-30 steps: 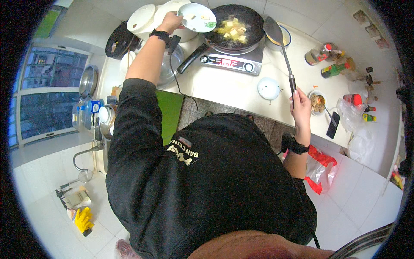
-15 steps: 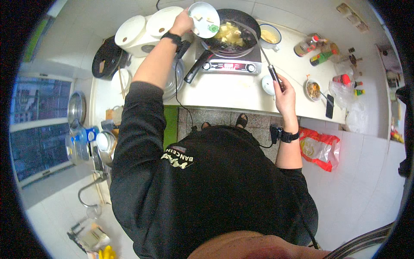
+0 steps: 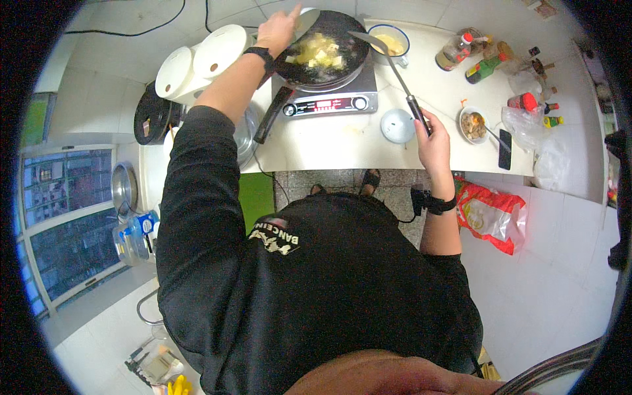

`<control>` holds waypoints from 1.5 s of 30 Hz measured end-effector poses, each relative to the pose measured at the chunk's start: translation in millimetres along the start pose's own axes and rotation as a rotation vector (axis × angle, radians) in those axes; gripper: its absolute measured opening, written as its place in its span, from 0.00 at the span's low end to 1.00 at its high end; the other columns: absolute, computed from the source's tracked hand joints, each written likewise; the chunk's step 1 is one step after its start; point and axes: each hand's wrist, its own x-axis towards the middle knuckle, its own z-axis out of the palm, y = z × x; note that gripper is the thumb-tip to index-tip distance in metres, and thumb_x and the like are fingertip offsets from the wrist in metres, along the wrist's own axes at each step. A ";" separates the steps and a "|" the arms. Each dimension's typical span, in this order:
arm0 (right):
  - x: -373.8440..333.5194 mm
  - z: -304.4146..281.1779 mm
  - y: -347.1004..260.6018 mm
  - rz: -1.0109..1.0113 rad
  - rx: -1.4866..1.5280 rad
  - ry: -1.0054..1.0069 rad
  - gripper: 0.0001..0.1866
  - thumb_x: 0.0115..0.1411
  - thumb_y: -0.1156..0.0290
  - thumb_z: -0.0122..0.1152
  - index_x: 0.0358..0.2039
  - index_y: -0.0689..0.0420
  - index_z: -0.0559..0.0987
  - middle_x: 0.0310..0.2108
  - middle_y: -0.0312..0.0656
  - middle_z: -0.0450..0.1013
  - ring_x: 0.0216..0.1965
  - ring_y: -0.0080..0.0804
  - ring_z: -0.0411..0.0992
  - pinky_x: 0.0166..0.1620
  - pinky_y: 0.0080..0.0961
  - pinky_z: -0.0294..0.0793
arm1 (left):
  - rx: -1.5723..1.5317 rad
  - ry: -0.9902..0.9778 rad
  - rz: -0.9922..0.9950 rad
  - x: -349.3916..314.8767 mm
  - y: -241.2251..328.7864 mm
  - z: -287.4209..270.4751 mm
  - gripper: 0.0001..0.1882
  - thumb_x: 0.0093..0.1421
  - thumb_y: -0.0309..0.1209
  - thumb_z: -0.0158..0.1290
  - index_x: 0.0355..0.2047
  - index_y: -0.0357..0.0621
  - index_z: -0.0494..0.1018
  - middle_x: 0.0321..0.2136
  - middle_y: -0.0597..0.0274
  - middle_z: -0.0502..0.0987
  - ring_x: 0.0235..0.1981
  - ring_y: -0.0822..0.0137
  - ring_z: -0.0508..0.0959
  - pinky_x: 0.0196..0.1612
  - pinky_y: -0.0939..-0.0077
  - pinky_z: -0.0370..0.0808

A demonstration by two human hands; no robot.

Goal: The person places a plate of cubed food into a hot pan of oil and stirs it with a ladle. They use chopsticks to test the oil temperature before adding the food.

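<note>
At the pan's far left rim, my left hand (image 3: 278, 31) grips a white plate (image 3: 306, 23), tipped steeply so that I see it almost from the side. Pale cubes (image 3: 322, 56) lie in shallow liquid in the black frying pan (image 3: 352, 59), which sits on an induction cooker (image 3: 329, 105). My right hand (image 3: 434, 141) is closed round the black handle of a metal spatula (image 3: 399, 78). Its blade is raised over the pan's right rim, beside a white enamel mug (image 3: 403, 47) with yellowish liquid inside. The plate's upper face is mostly hidden.
A white lid or bowl (image 3: 398, 126) lies right of the cooker. Farther right are a small bowl (image 3: 473, 126) of food with a spoon, a phone (image 3: 505, 150) and several sauce bottles (image 3: 454, 52). White canisters (image 3: 220, 51) stand left of the pan, whose handle points toward me.
My left hand has tipped the plate further; cubes visible on it before no longer show. The spatula blade has shifted right, away from the pan's middle. The whole view has shifted slightly.
</note>
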 end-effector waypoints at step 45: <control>78.4 48.6 -62.8 -0.484 -0.551 0.037 0.16 0.59 0.62 0.62 0.49 0.45 0.80 0.33 0.44 0.73 0.33 0.44 0.77 0.34 0.37 0.77 | -0.127 0.120 -0.041 24.6 -4.0 -13.4 0.17 0.64 0.26 0.41 0.51 0.44 0.72 0.38 0.39 0.79 0.42 0.41 0.79 0.44 0.47 0.76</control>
